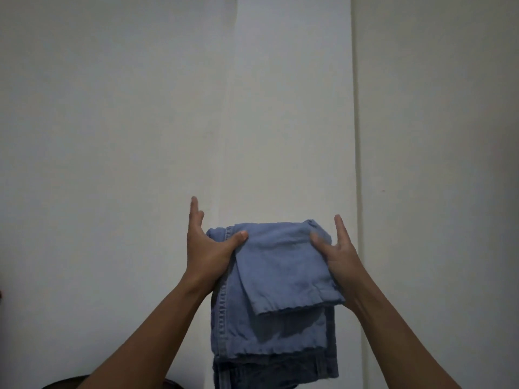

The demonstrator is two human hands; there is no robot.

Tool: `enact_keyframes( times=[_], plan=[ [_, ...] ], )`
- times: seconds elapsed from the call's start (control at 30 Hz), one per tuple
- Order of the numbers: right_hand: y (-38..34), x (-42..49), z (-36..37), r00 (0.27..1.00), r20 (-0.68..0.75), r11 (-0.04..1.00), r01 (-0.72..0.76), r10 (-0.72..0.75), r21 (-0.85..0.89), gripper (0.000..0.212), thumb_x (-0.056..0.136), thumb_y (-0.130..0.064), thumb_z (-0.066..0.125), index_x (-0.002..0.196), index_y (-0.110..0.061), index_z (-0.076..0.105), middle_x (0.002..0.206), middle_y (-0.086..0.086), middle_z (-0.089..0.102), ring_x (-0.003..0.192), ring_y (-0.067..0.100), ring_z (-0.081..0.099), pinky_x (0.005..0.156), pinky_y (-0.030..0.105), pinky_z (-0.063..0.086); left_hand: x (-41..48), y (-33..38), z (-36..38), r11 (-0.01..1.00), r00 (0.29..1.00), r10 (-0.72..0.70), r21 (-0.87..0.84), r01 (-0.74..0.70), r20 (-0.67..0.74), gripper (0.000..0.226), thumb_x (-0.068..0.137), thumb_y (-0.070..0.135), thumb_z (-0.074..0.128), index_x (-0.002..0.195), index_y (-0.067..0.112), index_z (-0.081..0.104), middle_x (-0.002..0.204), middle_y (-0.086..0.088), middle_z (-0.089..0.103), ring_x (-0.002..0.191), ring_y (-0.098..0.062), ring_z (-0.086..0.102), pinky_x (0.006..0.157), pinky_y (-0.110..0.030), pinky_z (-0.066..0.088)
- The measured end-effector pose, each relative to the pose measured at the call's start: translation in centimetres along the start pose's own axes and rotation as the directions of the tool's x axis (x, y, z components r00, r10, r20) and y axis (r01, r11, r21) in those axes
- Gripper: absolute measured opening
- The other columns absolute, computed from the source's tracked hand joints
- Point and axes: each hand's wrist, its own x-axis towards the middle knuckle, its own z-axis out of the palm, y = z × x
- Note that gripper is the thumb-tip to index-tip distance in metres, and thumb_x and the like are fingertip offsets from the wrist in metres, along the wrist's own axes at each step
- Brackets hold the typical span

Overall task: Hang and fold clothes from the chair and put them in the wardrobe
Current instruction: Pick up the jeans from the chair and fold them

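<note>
At the lower left edge of the view a dark rounded shape is glimpsed; what it is cannot be told. Folded jeans of soft, faintly creased blue denim are held in the air between both hands. They are layered in a rough rectangle, with a stitched seam down the left side and a hemmed flap on top. The left hand pinches the left side, thumb pressed on top, forefinger straight; the right hand pinches the right side likewise. Behind is a plain white wall.

A plain white wall with a vertical seam, dimly lit.
</note>
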Motion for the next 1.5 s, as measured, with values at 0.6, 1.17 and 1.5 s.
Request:
enact_keyframes(
  times=[0.6, 1.17, 1.5],
  plan=[
    [1.3, -2.4, 0.8, 0.976, 0.190, 0.975, -0.060, 0.102, -0.214, 0.101, 0.075, -0.039, 0.082, 0.152, -0.046, 0.018, 0.142, -0.009, 0.046, 0.118, 0.017, 0.062, 0.090, 0.040, 0.058, -1.3, -2.6, -1.6, 0.987, 0.991, -0.091, -0.137, 0.078, -0.093, 0.045, 0.076, 0.014, 0.084, 0.117, 0.024, 0.068, 0.123, 0.009, 0.062, 0.104, 0.001, 0.061, 0.088, -0.020, 0.055],
    [1.6, -2.7, -1.5, 0.975, 0.188, 0.980, -0.081, 0.116, -0.182, 0.104, 0.071, -0.015, 0.086, 0.151, -0.044, 0.027, 0.134, -0.005, 0.046, 0.115, 0.019, 0.064, 0.089, 0.040, 0.059, -3.5, -4.4, -2.7, 0.999, 0.971, 0.023, 0.019, -0.028, 0.238, 0.076, 0.078, 0.005, 0.081, 0.138, 0.038, 0.050, 0.133, 0.018, 0.055, 0.105, -0.008, 0.066, 0.086, -0.031, 0.058],
    [1.4, -2.8, -1.8, 0.987, 0.108, 0.681, -0.005, 0.123, -0.732, 0.094, 0.066, -0.036, 0.090, 0.147, -0.029, 0.043, 0.143, -0.008, 0.051, 0.126, 0.013, 0.052, 0.101, 0.031, 0.049, -2.9, -5.7, -2.3, 0.829, 0.910, 0.198, 0.433, -0.355, 0.365, 0.073, 0.077, 0.015, 0.083, 0.140, 0.030, 0.048, 0.146, 0.006, 0.043, 0.133, -0.011, 0.043, 0.107, -0.025, 0.036]
  ],
)
